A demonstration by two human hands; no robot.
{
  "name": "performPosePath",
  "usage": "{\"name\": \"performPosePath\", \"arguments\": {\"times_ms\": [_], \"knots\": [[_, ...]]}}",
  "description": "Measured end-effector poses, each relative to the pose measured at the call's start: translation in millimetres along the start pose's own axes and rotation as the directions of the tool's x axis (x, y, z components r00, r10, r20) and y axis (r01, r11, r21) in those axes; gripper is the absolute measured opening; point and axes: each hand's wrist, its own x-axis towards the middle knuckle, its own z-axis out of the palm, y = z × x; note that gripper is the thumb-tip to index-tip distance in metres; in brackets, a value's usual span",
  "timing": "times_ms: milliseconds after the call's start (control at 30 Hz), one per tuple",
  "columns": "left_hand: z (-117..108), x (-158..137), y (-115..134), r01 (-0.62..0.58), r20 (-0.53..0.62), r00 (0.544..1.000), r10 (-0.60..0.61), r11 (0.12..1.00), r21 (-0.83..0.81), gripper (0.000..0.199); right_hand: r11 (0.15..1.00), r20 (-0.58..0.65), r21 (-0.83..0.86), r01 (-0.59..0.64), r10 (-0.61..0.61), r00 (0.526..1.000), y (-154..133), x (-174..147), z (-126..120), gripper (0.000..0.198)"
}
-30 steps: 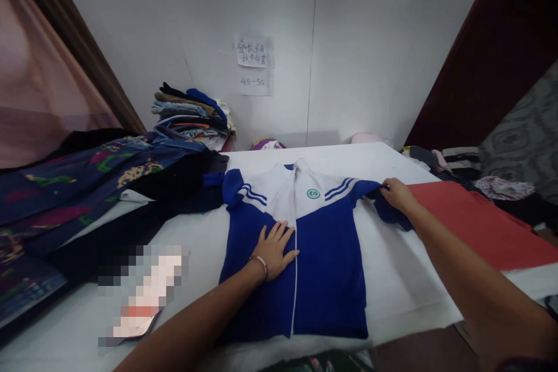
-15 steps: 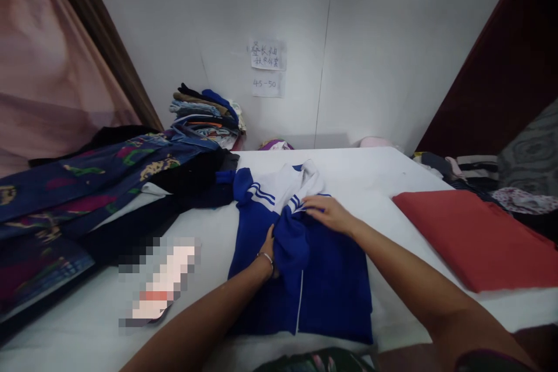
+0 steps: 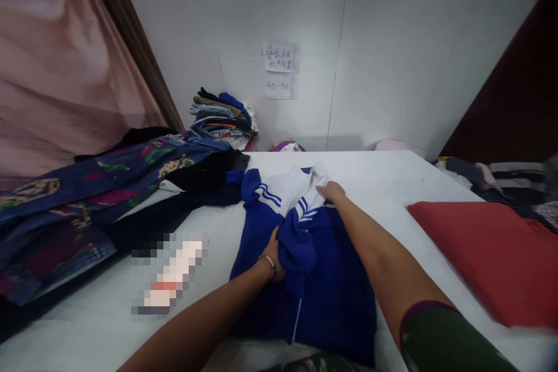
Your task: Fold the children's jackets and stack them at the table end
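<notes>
In front of me a blue and white jacket (image 3: 344,279) with striped shoulders lies on the white table (image 3: 370,168). One blue sleeve is folded inward over its middle. My left hand (image 3: 274,256), with a bracelet at the wrist, is closed on the jacket beside the folded sleeve; part of its fingers is hidden by the cloth. Higher up, my right hand (image 3: 332,190) pinches the white fabric near the collar and shoulder.
Patterned denim and dark garments (image 3: 100,186) spread across the left side. A stack of folded clothes (image 3: 222,119) stands at the back left. Folded red cloth (image 3: 483,256) lies on the right, with more clothes (image 3: 510,177) beyond it. A blurred-out object (image 3: 176,273) rests left of the jacket.
My right hand has moved up from the sleeve's striped shoulder to the white part near the collar. The left hand stays by the folded sleeve. The view has turned slightly left.
</notes>
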Motion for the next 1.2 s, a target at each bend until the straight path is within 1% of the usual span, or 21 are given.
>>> {"name": "performPosePath", "arguments": {"times_ms": [67,100,167,267,333,400,467,567,633,700,767,800,867,933,1000,1033,1100,1200], "knots": [[-2.0,-0.8,0.8,-0.010,0.039,0.999,0.007,0.995,0.095,0.062,1.000,-0.016,-0.007,0.004,-0.004,1.000,-1.0,10.2,-0.4,0.034],[-3.1,-1.4,1.5,-0.015,0.057,0.998,0.006,0.988,0.151,0.063,1.000,-0.034,-0.007,0.004,-0.004,0.999,3.4,15.9,-3.2,0.031],[-5.3,-2.4,3.6,-0.022,0.068,0.998,0.006,0.973,0.230,0.067,1.000,-0.078,-0.003,-0.016,0.016,0.997,20.9,27.8,-12.2,0.033],[-7.3,-3.1,6.8,-0.017,0.058,0.998,0.003,0.970,0.241,0.076,0.998,-0.114,0.003,-0.066,0.066,0.991,58.3,43.8,-24.6,0.034],[-7.8,-3.0,8.1,-0.016,0.046,0.999,0.006,0.974,0.227,0.079,0.998,-0.113,0.008,-0.068,0.068,0.991,80.3,51.1,-28.3,0.033],[-8.1,-2.7,8.9,-0.016,0.044,0.999,0.006,0.975,0.221,0.081,0.999,-0.097,0.016,-0.048,0.049,0.994,93.7,55.4,-30.0,0.032],[-9.0,-2.4,10.1,-0.017,0.060,0.998,0.003,0.973,0.232,0.086,0.999,-0.082,0.024,-0.023,0.025,0.996,96.1,56.9,-32.3,0.032],[-11.7,-1.7,13.7,0.000,0.082,0.996,-0.021,0.971,0.241,0.086,0.998,-0.093,0.031,0.050,-0.047,0.995,78.6,52.1,-36.4,0.042],[-13.6,-0.9,16.4,0.010,0.091,0.995,-0.032,0.971,0.237,0.083,0.985,-0.097,0.049,0.164,-0.159,0.983,55.7,43.4,-35.0,0.048],[-15.0,-0.3,18.4,0.011,0.092,0.995,-0.033,0.972,0.235,0.080,0.956,-0.068,0.079,0.282,-0.277,0.959,28.9,32.6,-27.3,0.043],[-15.9,-0.1,19.5,0.008,0.090,0.995,-0.030,0.972,0.234,0.080,0.938,-0.012,0.103,0.330,-0.330,0.944,3.9,23.8,-14.4,0.034],[-16.3,-0.3,20.0,0.012,0.087,0.996,-0.033,0.972,0.233,0.080,0.941,0.020,0.106,0.320,-0.324,0.946,-6.5,21.3,-7.1,0.032],[-17.2,-1.2,21.0,0.018,0.076,0.996,-0.036,0.974,0.226,0.081,0.960,0.090,0.100,0.260,-0.269,0.959,-22.4,20.8,6.8,0.032],[-18.1,-2.5,22.3,0.018,0.065,0.997,-0.033,0.976,0.216,0.081,0.979,0.153,0.092,0.182,-0.194,0.969,-32.3,24.3,17.7,0.035],[-19.3,-3.7,24.0,0.019,0.053,0.998,-0.031,0.978,0.206,0.080,0.988,0.188,0.093,0.121,-0.137,0.973,-38.7,28.6,24.6,0.038],[-20.0,-4.1,24.8,0.021,0.050,0.998,-0.032,0.980,0.200,0.079,0.990,0.188,0.094,0.102,-0.118,0.975,-41.2,30.3,26.6,0.038],[-22.3,-4.0,26.4,0.025,0.058,0.998,-0.036,0.982,0.186,0.079,0.992,0.152,0.093,0.081,-0.095,0.984,-45.8,32.5,28.0,0.032],[-28.3,-1.8,28.8,0.025,0.069,0.997,-0.035,0.988,0.150,0.076,0.993,0.041,0.089,0.078,-0.082,0.996,-50.9,35.1,25.6,0.027]]}}
